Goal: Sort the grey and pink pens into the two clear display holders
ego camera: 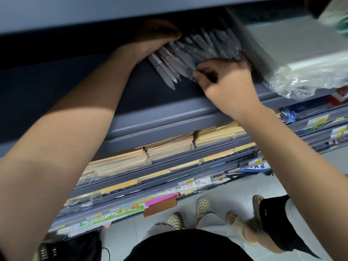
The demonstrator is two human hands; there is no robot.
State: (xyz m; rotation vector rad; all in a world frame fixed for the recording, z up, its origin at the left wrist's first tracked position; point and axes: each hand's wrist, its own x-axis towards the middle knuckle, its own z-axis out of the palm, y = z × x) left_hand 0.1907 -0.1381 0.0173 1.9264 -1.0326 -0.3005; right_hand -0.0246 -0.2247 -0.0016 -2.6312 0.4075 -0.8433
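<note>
Pens (203, 46), mostly grey with a few pink mixed in, are heaped on a dark grey shelf (131, 102), the largest thing in view. They lie towards its back, fanned with their tips pointing forward. To the right of the heap a wrapped paper pack (293, 53) is stacked. Between it and the pens a clear sloped wall (243, 40) is seen; whether it belongs to 1 of the 2 holders cannot be told.

The left hand (156, 34) is cupped over the heap's far left end, with its fingers curled round the pens there. The right hand (226, 78) is set at the near right side, thumb and forefinger pinched on pen tips. A pink pen (172, 60) lies among grey ones near the left edge.

The step in hand is judged to be picking through the mixed heap; the colours are not yet separated. For the next move, pens of 1 colour would need to be drawn out cleanly while the rest are braced.
</note>
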